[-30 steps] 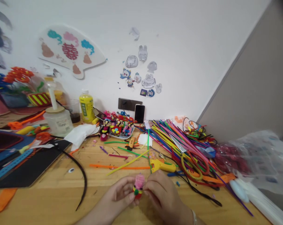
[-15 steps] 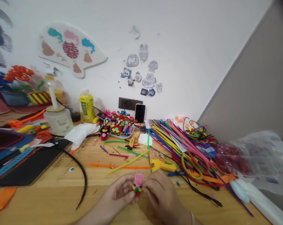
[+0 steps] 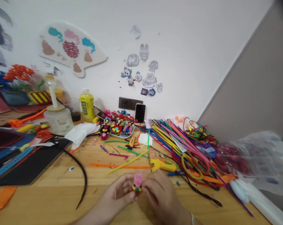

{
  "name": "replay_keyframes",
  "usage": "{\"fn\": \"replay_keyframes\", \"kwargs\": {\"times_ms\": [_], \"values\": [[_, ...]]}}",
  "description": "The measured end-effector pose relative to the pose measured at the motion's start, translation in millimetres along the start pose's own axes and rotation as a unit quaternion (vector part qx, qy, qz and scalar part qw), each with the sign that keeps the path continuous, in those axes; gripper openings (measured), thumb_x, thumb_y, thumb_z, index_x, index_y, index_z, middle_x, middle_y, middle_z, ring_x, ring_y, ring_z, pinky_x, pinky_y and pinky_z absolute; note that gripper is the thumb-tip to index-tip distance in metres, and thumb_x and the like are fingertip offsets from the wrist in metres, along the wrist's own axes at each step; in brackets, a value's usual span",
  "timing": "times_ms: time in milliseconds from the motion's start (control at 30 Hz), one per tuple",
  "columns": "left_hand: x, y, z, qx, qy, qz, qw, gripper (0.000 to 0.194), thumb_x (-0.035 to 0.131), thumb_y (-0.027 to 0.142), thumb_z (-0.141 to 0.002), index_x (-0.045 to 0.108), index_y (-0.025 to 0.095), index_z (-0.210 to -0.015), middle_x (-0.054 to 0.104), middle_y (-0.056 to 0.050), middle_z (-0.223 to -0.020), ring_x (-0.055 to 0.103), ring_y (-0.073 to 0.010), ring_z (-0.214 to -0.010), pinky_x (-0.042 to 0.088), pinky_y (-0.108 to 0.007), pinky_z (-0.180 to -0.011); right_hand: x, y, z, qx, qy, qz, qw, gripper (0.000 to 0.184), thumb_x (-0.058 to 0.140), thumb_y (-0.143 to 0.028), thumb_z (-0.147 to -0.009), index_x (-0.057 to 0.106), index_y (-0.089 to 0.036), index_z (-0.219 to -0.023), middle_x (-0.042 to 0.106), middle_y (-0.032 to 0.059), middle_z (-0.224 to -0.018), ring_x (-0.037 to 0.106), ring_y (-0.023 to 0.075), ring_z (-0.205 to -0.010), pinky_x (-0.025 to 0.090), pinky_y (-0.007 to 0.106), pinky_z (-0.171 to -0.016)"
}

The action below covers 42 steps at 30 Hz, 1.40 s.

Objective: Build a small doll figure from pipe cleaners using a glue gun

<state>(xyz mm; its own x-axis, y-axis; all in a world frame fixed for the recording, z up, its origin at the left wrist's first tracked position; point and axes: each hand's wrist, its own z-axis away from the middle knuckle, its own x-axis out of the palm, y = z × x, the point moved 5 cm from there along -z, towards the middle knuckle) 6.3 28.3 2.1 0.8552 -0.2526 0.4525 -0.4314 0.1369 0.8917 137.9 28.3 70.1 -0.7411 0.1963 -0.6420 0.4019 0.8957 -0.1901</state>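
Near the front middle of the table, my left hand (image 3: 120,194) grips a small pipe-cleaner figure (image 3: 138,181) between thumb and fingers. The figure has a fuzzy pink top, a yellow band, a green ball and a red base. My right hand (image 3: 160,194) is closed in a pinch at the figure's right side, thumb and forefinger tips touching it. Whether a small piece sits between those right fingertips is hidden. Just beyond the hands lies a yellow glue gun (image 3: 163,165).
Many colored pipe cleaners (image 3: 169,137) with scissors (image 3: 177,143) on top fill the right. Finished figures (image 3: 118,126) stand on a tray at the back, beside a phone (image 3: 140,113). On the left are a black board (image 3: 33,165), a pump bottle (image 3: 58,120) and a yellow drink bottle (image 3: 87,106).
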Motion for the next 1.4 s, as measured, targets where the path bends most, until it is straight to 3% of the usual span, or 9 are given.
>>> {"fn": "replay_keyframes", "kwargs": {"times_ms": [767, 1400], "values": [[1.6, 4.6, 0.3, -0.013, 0.002, 0.000, 1.000, 0.031, 0.078, 0.034, -0.061, 0.066, 0.025, -0.088, 0.069, 0.000, -0.087, 0.059, -0.0167, -0.086, 0.043, -0.028, -0.070, -1.1, -4.2, -1.6, -0.026, 0.009, 0.017, 0.999, 0.024, 0.033, -0.015, -0.093, 0.054, -0.017, -0.083, 0.059, 0.0047, -0.071, 0.048, 0.0158, -0.063, 0.040, 0.027, -0.055], [3.6, 3.4, 2.1, -0.024, -0.016, 0.025, 0.999, 0.027, 0.078, 0.032, -0.062, 0.068, 0.028, -0.086, 0.070, 0.003, -0.083, 0.060, -0.0145, -0.082, 0.044, -0.026, -0.069, -1.5, -5.6, 2.5, -0.082, -0.053, 0.032, 0.995, 0.032, 0.023, -0.016, -0.096, 0.055, -0.013, -0.093, 0.063, 0.0085, -0.079, 0.049, 0.0181, -0.066, 0.038, 0.030, -0.057]]}}
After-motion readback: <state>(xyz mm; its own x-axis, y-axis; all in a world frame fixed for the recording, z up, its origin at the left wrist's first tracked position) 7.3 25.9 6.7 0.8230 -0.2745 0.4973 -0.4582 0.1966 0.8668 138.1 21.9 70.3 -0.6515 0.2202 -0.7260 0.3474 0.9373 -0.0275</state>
